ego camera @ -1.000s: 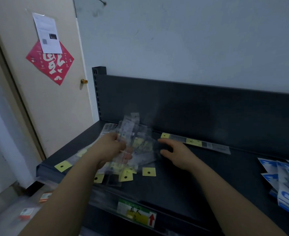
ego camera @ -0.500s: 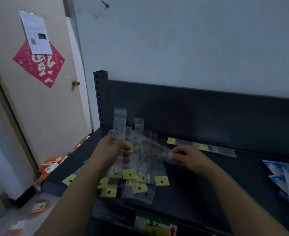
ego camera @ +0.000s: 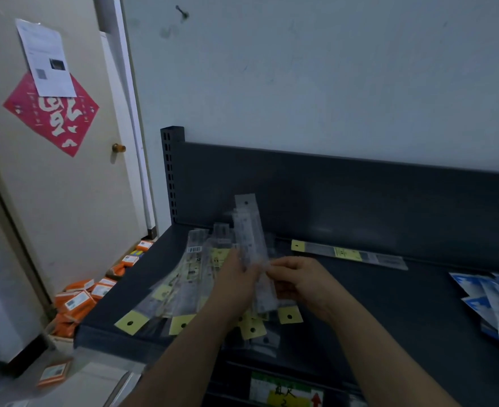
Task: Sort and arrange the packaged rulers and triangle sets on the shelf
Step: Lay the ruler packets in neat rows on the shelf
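A loose pile of clear packaged rulers [ego camera: 194, 277] with yellow hang tabs lies fanned out on the left part of the dark shelf [ego camera: 389, 304]. My left hand [ego camera: 236, 284] holds a bunch of these packs, one ruler pack [ego camera: 249, 230] sticking up above the fingers. My right hand [ego camera: 299, 282] meets the left and pinches the same bunch at its right side. One long packaged ruler [ego camera: 348, 254] lies alone along the shelf's back wall. Blue-and-white packaged sets [ego camera: 498, 306] lie at the right edge.
The shelf's back panel [ego camera: 330, 183] rises behind the pile. Orange boxes [ego camera: 78, 301] are scattered on the floor left of the shelf, beside a door [ego camera: 51, 177] with a red decoration. A green and yellow label [ego camera: 286, 392] hangs on the shelf's front rail.
My right hand has moved left from the middle of the shelf and joined the left hand on the bunch. The bunch is now gathered closer and held more upright. The camera has moved closer.
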Available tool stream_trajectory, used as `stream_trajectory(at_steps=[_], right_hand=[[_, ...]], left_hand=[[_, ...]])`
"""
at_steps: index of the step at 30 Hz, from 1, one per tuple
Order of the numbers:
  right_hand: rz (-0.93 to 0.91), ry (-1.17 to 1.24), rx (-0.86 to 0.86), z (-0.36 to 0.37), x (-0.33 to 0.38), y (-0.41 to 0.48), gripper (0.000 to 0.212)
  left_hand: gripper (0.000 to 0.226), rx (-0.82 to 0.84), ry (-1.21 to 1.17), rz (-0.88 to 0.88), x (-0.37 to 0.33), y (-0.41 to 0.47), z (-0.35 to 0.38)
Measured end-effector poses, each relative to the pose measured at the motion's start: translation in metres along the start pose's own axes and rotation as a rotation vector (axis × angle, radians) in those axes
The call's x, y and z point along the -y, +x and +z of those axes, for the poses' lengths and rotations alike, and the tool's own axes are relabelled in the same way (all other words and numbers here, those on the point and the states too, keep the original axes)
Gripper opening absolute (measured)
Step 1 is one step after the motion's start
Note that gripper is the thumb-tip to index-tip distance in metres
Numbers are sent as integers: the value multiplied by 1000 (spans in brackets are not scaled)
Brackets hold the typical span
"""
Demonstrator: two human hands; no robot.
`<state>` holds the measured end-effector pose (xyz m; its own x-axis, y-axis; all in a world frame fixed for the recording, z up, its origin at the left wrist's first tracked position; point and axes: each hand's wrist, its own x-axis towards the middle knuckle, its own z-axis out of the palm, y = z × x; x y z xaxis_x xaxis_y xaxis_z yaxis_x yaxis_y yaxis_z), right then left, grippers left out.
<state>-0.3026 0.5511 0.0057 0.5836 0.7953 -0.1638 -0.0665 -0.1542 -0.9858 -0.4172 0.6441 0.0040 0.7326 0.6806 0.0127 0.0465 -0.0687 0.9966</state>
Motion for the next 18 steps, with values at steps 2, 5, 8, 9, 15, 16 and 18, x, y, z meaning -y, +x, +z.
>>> stream_trajectory(at_steps=[2, 5, 8, 9, 15, 16, 18], right_hand=[[-31, -68, -52, -1, -1, 1, 13], [-127, -519, -297, -12, -9, 5, 16], [-142, -745, -225, -14, -19, 7, 41], [-124, -812, -144, -13, -22, 7, 51], [-80, -1002, 110, -16, -20, 4, 52], [-97, -963, 78, -17, -18, 3, 47], [-167, -869, -78, -13, -17, 4, 37]], left_hand=[[18, -53, 21, 7, 2, 3, -7], [20, -107, -91, -19, 2, 6, -20], [28, -125, -147, -24, 2, 5, -34], [28, -127, -148, -20, 2, 4, -36], [27, -114, -197, -53, 6, -2, -45], [27, -114, -196, -55, 6, -2, -46], [29, -120, -185, -56, 8, -3, -48]])
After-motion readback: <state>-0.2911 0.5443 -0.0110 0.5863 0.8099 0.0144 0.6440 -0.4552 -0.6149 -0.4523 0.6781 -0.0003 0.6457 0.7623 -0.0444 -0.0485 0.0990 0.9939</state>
